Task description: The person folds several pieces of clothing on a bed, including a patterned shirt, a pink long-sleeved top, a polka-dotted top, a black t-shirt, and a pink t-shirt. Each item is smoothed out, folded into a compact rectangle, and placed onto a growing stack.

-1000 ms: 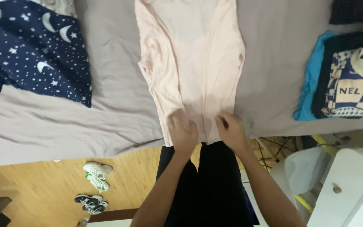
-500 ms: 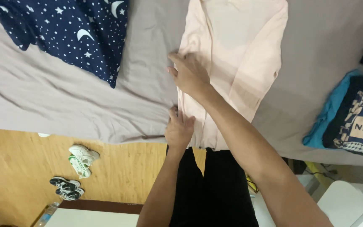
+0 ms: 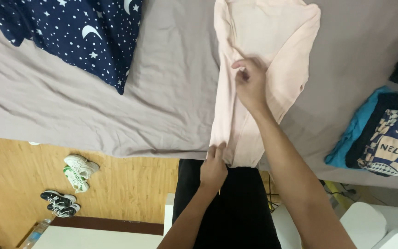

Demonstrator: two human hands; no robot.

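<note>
Head view: one pale pink cloth garment (image 3: 263, 60) lies folded lengthwise on the grey-sheeted bed (image 3: 171, 101), running from 12 o'clock down to the bed's near edge; its top is cut off by the frame. The left hand (image 3: 213, 168) pinches the hem at 6 o'clock, fingers closed on the cloth. The right hand (image 3: 250, 83) rests mid-garment with fingers curled; whether it grips a fold is hard to tell. One navy star-and-moon patterned cloth (image 3: 77, 34) lies at 10 o'clock, one blue and black printed garment (image 3: 383, 138) at 3 o'clock, partly cropped. Two pairs of shoes (image 3: 70, 184) sit on the wooden floor at 8 o'clock.
</note>
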